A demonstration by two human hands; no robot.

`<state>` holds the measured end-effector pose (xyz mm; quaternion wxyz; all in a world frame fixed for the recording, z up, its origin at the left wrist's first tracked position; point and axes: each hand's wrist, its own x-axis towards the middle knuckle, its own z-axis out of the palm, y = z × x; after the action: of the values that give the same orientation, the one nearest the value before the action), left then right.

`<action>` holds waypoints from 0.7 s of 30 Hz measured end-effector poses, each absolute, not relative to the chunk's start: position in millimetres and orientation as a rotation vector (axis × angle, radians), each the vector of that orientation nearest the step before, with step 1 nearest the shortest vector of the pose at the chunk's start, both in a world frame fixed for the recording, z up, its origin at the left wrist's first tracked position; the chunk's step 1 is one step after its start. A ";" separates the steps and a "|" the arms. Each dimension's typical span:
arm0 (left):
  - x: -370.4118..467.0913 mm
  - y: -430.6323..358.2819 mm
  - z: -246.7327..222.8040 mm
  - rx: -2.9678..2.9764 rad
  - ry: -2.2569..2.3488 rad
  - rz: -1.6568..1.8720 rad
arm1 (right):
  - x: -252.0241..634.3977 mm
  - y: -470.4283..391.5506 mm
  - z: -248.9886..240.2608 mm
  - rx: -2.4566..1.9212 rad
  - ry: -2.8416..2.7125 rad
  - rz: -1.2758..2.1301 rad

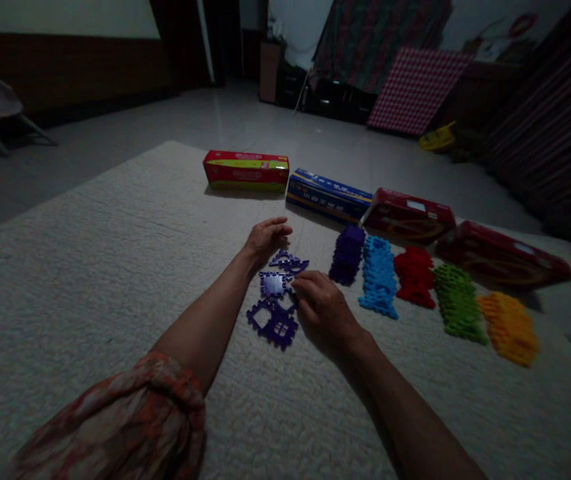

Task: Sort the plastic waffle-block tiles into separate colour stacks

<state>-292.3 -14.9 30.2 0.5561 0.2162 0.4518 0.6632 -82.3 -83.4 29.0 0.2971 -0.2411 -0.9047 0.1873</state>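
Observation:
Several flat purple notched pieces lie loosely grouped on the pale quilted cover. My left hand is just beyond them, its fingers apart and nothing in it. At the right edge of the group is my right hand, fingers bent together; what they hold, if anything, is hidden. Farther right is a stack of dark purple pieces. Beside it run stacks of blue pieces, red pieces, green pieces and orange pieces.
Behind the pieces stand a red and green box, a blue box, a dark red box and another dark red box. A checked cloth hangs at the back, near a yellow object on the floor.

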 end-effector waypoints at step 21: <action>-291.3 -16.3 32.6 0.528 1.091 1.550 | -94.8 -77.5 27.0 -0.607 -2.369 0.382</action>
<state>-291.3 -16.3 32.6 0.5539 0.2232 0.4616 0.6560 -94.8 -77.5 27.0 0.3272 -0.2317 -0.9044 0.1459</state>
